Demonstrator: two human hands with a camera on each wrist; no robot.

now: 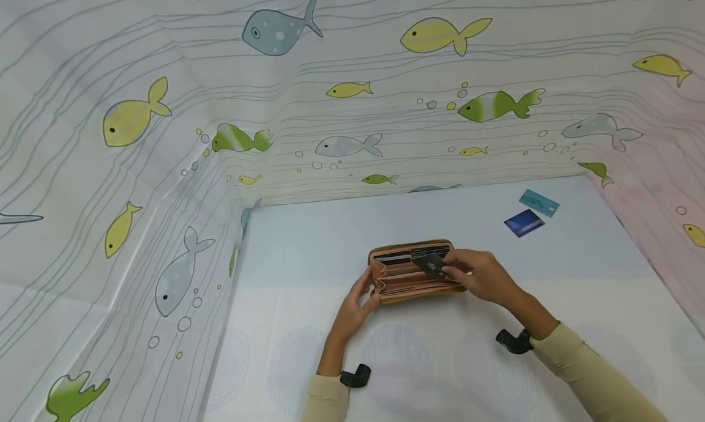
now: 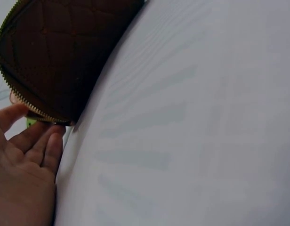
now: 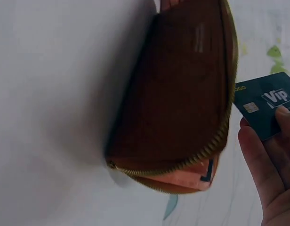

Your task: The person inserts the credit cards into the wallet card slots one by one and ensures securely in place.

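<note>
A brown quilted zip wallet (image 2: 74,42) stands unzipped on the table, its card slots and folds facing up in the head view. My left hand (image 1: 351,312) grips the wallet's left end, thumb on the near side and fingers at the far side. Over the right half of the open wallet, my right hand (image 1: 487,278) pinches a dark card (image 3: 265,101) between thumb and fingers. The card is printed "Vip" and has a chip; in the head view it overlaps the slots. Other dark cards (image 1: 393,258) sit in the rear slots.
At the back right of the table lie a teal card (image 1: 538,202) and a blue card (image 1: 524,223), side by side. A fish-patterned cloth (image 1: 341,116) rises behind the table and along both sides. Each wrist wears a black camera mount (image 1: 355,376).
</note>
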